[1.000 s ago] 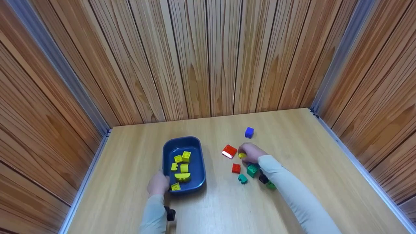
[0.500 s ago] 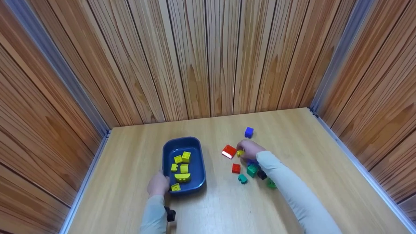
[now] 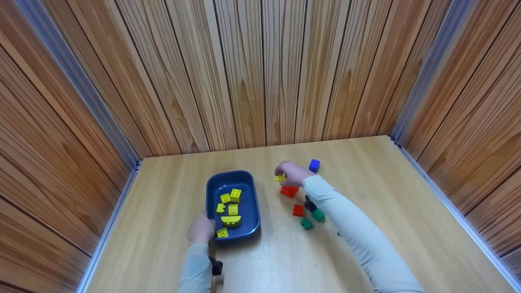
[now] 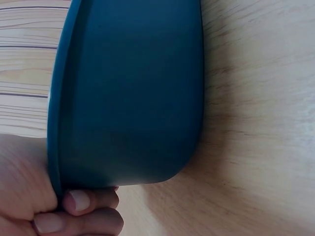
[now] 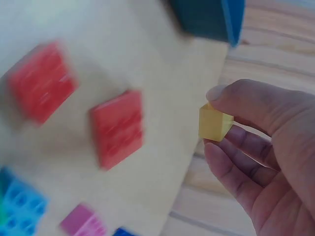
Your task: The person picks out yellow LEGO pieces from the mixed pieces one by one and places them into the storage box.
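My left hand [image 3: 201,230] grips the near left rim of a dark blue plastic bin [image 3: 256,203]; in the left wrist view its fingers [image 4: 93,222] curl about the bin's edge. Inside the bin lie several yellow toy bricks [image 3: 231,221]. Between thumb and fingertips, my right hand [image 3: 294,172] pinches a small yellow toy brick [image 5: 212,123], held above the table to the right of the bin. Close below that hand is a flat red brick [image 3: 289,191], partly covered by it in the head view.
A smaller red brick [image 3: 298,210], green bricks [image 3: 306,223] and a blue-purple brick [image 3: 314,165] lie on the right part of the wooden table [image 3: 171,175]. A light blue brick [image 5: 24,206] and a pink one [image 5: 82,221] show near the right hand. Wood-panelled walls [image 3: 260,73] enclose the table.
My right hand has lifted the yellow brick and carried it left and farther back, over the flat red brick. The left hand stays on the bin's rim.
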Tool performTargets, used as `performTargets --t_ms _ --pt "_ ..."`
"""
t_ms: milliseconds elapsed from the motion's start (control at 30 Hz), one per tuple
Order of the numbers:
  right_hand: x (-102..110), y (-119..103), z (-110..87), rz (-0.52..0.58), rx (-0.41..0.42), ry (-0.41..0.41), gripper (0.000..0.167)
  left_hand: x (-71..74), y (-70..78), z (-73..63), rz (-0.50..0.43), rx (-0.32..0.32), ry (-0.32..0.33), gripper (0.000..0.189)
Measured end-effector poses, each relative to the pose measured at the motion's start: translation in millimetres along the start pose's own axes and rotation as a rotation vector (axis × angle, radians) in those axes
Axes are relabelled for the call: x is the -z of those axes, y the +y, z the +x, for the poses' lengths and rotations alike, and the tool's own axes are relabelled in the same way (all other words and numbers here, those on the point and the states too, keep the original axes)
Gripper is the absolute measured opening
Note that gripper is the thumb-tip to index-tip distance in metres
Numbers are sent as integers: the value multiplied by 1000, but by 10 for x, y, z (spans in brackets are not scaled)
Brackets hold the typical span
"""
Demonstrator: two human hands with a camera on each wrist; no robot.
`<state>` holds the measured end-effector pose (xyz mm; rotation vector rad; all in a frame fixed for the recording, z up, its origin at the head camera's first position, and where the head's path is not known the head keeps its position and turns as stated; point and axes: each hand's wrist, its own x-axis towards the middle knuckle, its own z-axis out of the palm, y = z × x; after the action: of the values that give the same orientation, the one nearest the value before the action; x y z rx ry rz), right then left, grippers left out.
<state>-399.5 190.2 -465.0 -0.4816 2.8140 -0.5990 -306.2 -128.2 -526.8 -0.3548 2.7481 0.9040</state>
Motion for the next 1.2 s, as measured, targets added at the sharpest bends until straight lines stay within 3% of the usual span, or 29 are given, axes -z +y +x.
performTargets --t_ms 200,567,933,1200 --pt "-13 -419 156 -65 150 2 34 -23 -8 18 28 -10 22 49" --pt "-209 -1046 309 -81 213 -80 35 -35 14 30 -15 12 11 48" --pt "-472 -1152 365 -180 264 -146 34 -35 25 2 -9 13 21 48" --pt "-644 -1127 374 -209 202 -178 35 -19 6 21 -17 18 28 43"
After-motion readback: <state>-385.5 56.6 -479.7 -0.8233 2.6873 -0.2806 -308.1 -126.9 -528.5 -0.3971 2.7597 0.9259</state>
